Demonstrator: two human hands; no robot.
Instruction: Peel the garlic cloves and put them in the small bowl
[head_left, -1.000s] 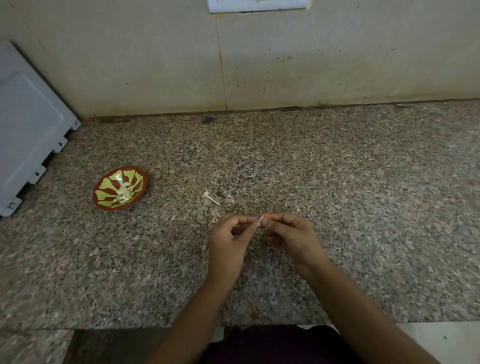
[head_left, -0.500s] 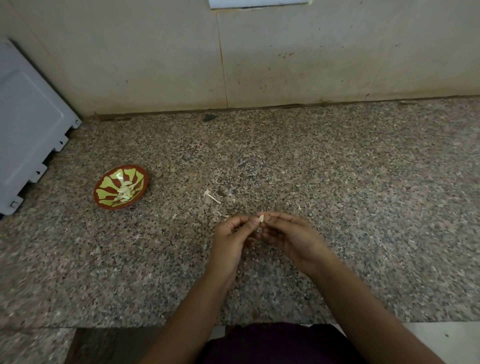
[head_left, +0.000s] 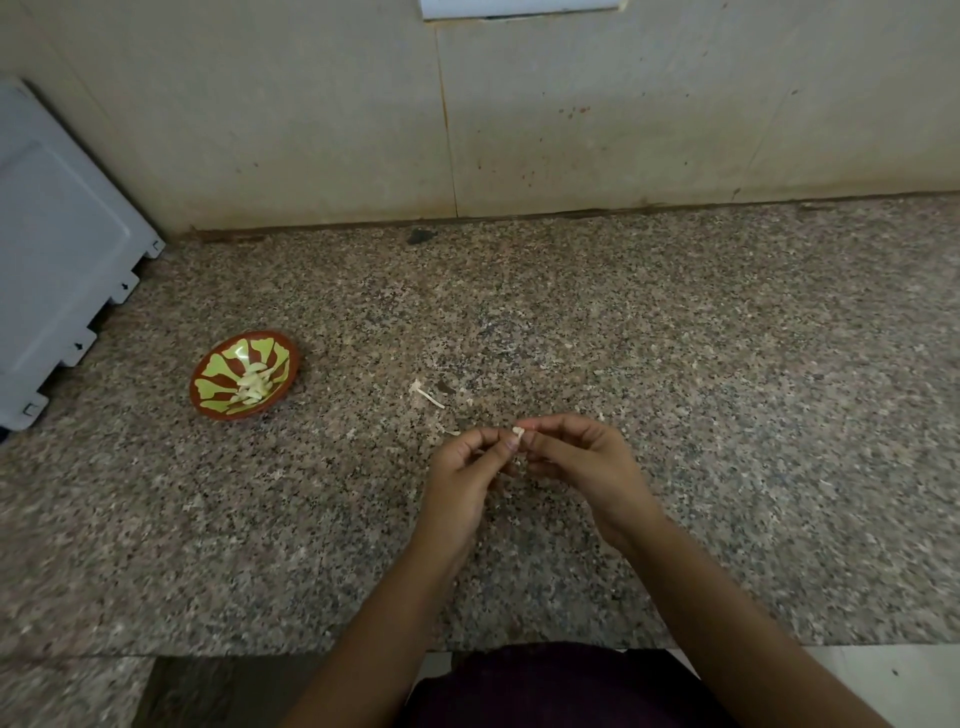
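Fingers (head_left: 511, 442) of the left hand (head_left: 462, 473) and right hand (head_left: 584, 462) pinched one garlic clove (head_left: 518, 431); the small bowl (head_left: 228, 413) with peeled cloves (head_left: 254, 385) sat left.

Head view, looking down at a speckled granite counter (head_left: 727, 415). Near centre, left hand (head_left: 462, 478) & right hand (head_left: 576, 462) meet fingertip to fingertip, both pinching a small pale garlic clove (head_left: 518, 431) just above the surface. Thin peel scraps (head_left: 428, 396) lie on the counter just beyond the hands. Further left sits a small bowl (head_left: 218, 387), brown w/ yellow-green pattern, holding peeled cloves (head_left: 254, 384). A white panel (head_left: 57, 270) leans at far left; a stained beige wall (head_left: 623, 104) runs along the back.
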